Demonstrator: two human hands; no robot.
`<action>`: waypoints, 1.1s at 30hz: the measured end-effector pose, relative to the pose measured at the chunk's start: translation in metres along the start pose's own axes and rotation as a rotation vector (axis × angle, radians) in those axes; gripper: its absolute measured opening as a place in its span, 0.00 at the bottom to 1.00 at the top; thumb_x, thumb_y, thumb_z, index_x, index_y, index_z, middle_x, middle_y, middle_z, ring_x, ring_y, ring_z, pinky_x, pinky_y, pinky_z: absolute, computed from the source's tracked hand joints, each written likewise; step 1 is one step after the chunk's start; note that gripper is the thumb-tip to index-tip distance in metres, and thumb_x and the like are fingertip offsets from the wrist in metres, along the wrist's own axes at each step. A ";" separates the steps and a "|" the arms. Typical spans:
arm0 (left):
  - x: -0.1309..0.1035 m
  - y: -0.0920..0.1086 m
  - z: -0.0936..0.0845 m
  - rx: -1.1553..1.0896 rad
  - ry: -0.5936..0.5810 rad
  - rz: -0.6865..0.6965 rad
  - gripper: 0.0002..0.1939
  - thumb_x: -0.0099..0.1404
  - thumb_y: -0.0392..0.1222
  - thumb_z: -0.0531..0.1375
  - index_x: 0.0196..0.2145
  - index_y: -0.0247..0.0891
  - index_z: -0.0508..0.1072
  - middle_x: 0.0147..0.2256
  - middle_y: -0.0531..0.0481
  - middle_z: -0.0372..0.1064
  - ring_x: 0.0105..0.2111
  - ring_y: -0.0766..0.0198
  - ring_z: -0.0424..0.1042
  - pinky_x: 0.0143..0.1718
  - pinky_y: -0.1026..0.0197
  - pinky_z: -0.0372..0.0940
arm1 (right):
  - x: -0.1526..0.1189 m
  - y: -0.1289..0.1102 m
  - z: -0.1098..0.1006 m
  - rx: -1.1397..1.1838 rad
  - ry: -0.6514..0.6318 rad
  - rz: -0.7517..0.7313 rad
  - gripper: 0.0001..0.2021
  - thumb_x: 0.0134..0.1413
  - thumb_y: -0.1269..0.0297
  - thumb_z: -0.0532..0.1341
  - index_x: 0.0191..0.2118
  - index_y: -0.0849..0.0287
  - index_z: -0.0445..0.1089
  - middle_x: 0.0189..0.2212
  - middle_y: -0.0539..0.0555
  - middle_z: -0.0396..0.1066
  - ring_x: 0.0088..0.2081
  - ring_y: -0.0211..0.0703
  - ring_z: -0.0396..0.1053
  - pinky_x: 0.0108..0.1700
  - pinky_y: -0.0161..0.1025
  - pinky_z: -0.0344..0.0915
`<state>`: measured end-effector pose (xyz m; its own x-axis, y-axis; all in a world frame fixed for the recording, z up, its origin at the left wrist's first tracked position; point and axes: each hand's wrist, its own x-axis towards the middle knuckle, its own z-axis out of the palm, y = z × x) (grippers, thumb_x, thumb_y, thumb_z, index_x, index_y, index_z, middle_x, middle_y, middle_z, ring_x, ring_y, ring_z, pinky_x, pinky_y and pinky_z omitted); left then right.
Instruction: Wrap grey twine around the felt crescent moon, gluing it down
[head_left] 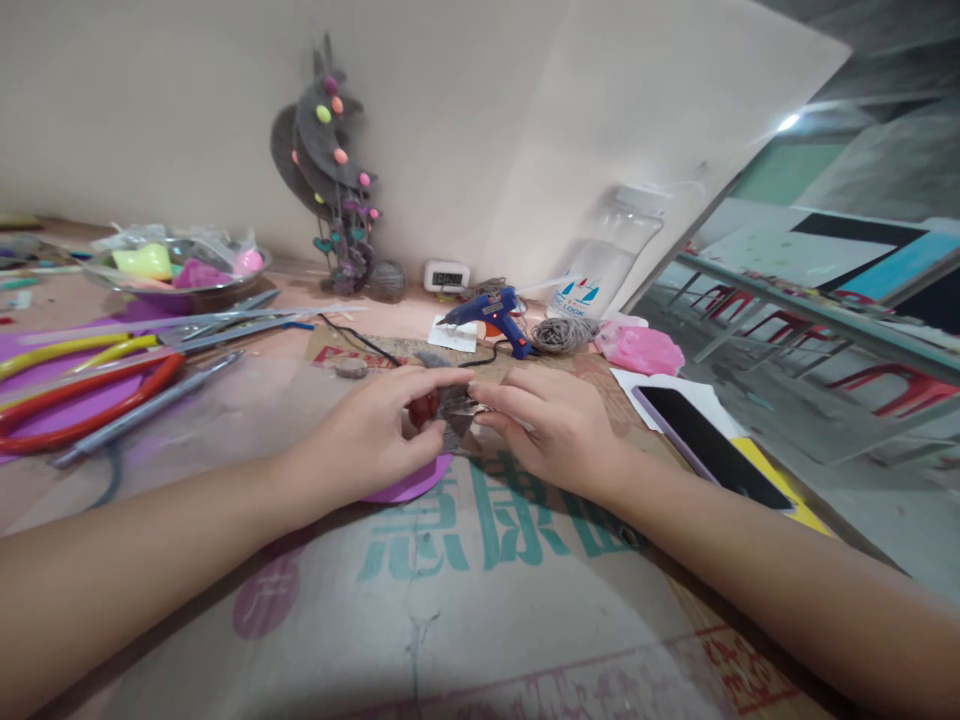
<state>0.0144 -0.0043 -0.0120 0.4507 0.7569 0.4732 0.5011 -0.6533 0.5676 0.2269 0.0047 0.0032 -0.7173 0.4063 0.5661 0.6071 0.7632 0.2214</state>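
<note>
My left hand [382,425] is closed around the left side of a small grey piece [456,415] that looks wrapped in yarn, with thumb below and index finger stretched over the top. At its right edge, the fingertips of my right hand [551,425] pinch together on the same piece. Its exact shape is partly hidden by the fingers and blurred. Under my left hand a purple sheet [409,485] with a rounded edge shows on the printed cardboard [480,610].
Behind my hands lie a blue glue gun [491,312], a ball of grey yarn [564,335] and a small digital clock [448,277]. Scissors [90,425] and a pen [150,410] are left. A phone [712,445], pink bag [641,347] and plastic bottle [611,250] are right.
</note>
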 end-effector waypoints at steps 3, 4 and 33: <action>0.000 -0.001 0.000 0.010 0.002 0.005 0.27 0.54 0.30 0.56 0.52 0.42 0.67 0.30 0.54 0.67 0.29 0.68 0.66 0.33 0.64 0.63 | 0.000 -0.002 -0.002 0.011 -0.023 0.032 0.10 0.59 0.64 0.55 0.40 0.61 0.71 0.26 0.53 0.69 0.29 0.39 0.64 0.30 0.36 0.56; 0.000 -0.001 0.000 0.012 0.002 0.004 0.27 0.54 0.30 0.56 0.52 0.42 0.67 0.30 0.54 0.67 0.29 0.68 0.66 0.33 0.64 0.63 | 0.000 -0.003 -0.002 0.039 -0.031 0.051 0.10 0.59 0.64 0.55 0.41 0.60 0.71 0.28 0.53 0.71 0.29 0.39 0.65 0.30 0.35 0.57; 0.001 0.000 0.002 -0.155 0.001 -0.141 0.27 0.54 0.32 0.56 0.53 0.42 0.67 0.31 0.54 0.67 0.29 0.69 0.67 0.32 0.65 0.64 | -0.001 0.004 0.003 0.193 0.102 0.043 0.09 0.58 0.64 0.57 0.42 0.60 0.69 0.33 0.54 0.74 0.33 0.40 0.69 0.35 0.37 0.64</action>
<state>0.0157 -0.0034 -0.0129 0.3834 0.8409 0.3818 0.4395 -0.5298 0.7254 0.2292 0.0088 0.0011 -0.6477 0.3950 0.6515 0.5528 0.8321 0.0451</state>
